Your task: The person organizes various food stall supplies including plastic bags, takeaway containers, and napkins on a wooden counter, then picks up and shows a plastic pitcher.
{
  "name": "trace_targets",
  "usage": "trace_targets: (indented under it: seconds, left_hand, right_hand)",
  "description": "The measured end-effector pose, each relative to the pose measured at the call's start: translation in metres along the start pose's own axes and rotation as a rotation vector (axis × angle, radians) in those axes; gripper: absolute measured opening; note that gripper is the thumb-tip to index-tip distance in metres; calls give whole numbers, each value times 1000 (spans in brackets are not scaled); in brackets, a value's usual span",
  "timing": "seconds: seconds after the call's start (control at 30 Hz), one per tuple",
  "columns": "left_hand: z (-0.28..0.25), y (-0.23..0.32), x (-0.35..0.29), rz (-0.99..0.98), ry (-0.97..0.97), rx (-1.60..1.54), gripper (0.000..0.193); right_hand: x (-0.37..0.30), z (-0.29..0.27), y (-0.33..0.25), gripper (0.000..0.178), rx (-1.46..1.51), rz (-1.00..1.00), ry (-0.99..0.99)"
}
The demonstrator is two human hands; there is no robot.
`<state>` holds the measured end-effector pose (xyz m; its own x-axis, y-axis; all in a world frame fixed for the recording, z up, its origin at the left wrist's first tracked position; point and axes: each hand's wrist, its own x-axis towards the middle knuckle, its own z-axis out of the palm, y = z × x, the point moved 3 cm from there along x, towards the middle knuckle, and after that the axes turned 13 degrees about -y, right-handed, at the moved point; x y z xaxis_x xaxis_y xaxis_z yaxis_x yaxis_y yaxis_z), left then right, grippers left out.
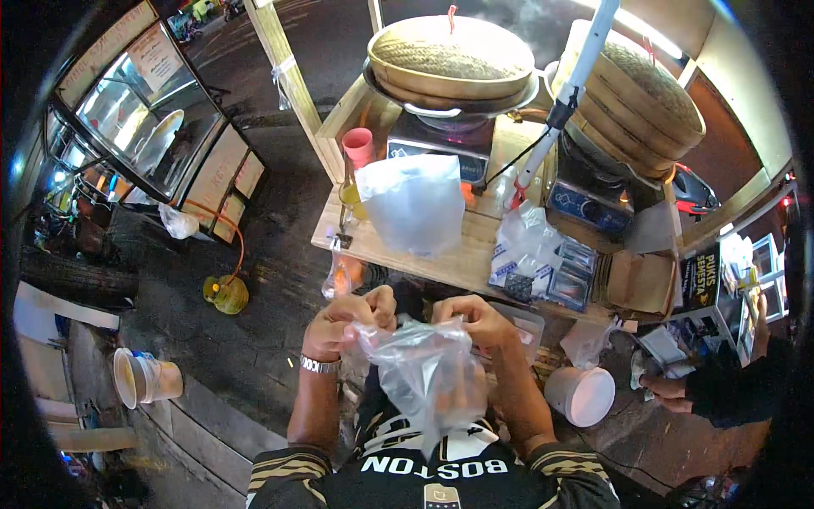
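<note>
A clear plastic bag [428, 373] hangs between my two hands, in front of my chest. My left hand [360, 318], with a metal watch on its wrist, pinches one upper corner of it. The other upper corner is held by the closed fingers of my right hand [476, 322]. Just beyond my hands, a whitish filled plastic bag [413, 204] stands on the wooden counter [475, 242]. To its right lie plastic packets [526, 246] and a small tray with blue-edged packs [570, 271].
Two round bamboo steamers [449, 55] [636, 93] sit on stoves, the nearer one steaming. A pink cup [358, 146] stands at the counter's left. White buckets [585, 394] [148, 377] and a green gas cylinder [225, 294] are on the ground. Another person's hand [666, 390] is at right.
</note>
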<state>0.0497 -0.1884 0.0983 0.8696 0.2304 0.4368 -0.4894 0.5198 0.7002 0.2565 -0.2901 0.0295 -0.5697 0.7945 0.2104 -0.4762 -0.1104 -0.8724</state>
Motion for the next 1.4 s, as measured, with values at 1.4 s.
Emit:
trace_targets:
  seconds: [1.4]
  left_hand:
    - [-201,-115,-51,-314,948,-9,25]
  right_hand:
    - [-66,-161,-17,11,-1120,78,1468]
